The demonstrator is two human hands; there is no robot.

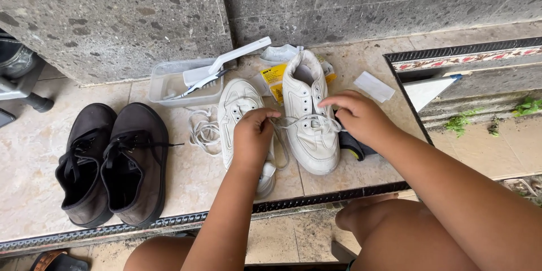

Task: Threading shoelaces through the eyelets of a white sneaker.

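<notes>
White sneaker [309,130] lies at the frame's centre on the tiled ledge [34,158], toe toward the viewer. Left hand [252,134] pinches one end of its lace [293,122] with closed fingers; right hand [357,116] pinches the other end. Second white sneaker [240,107] sits just left; dark shoes [110,161] lie at lower left.

Smooth white leather-look shoe [309,118], matt dark suede-like shoes [113,164], clear plastic tub [169,82], rough speckled stone wall [113,17].

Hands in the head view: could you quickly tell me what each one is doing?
Left hand: closed, pinching the white lace.
Right hand: closed on the same lace over the white shoe.
</notes>
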